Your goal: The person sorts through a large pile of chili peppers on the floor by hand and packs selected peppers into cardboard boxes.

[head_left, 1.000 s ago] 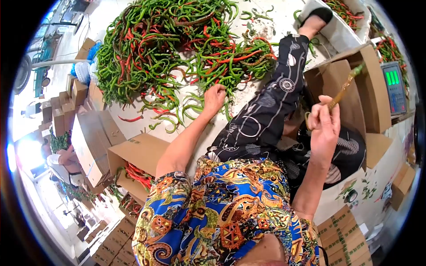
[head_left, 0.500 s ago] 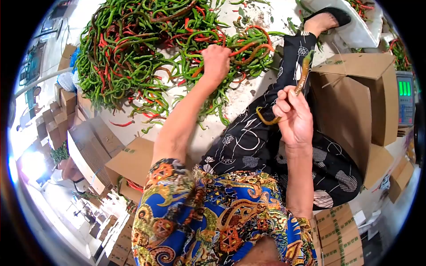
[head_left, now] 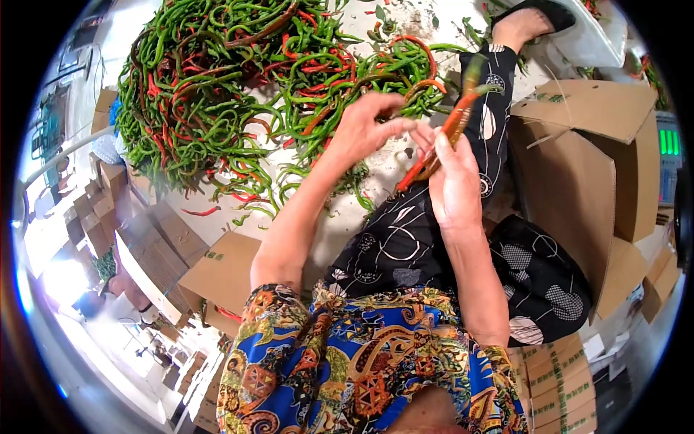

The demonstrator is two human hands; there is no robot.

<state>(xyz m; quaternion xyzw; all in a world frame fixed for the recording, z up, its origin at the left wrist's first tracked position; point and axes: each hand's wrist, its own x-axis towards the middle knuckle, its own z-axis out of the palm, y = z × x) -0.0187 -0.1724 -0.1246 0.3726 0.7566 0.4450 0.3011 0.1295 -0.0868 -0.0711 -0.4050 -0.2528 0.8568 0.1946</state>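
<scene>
Several long chili peppers (head_left: 456,119), one red and another brownish with a green stem end, are pinched in my right hand (head_left: 456,177) above my patterned trouser leg. The red one slants down to the left past my fingers. My left hand (head_left: 369,129) is just left of it, its fingers apart and stretched toward the right hand's fingertips; whether they touch is hard to tell. Behind the left hand, a big heap of green and red chili peppers (head_left: 195,94) covers the pale floor (head_left: 379,170).
An open cardboard box (head_left: 560,195) stands at my right, with a scale with a green display (head_left: 669,143) beyond it. Another open carton (head_left: 224,267) is by my left elbow. A white foam box (head_left: 600,36) sits near my foot. Stacked cartons (head_left: 560,376) are behind on the right.
My left hand has left the heap and moved right to my right hand, its fingers now spread. A red chili pepper now shows in my right hand beside the brownish one.
</scene>
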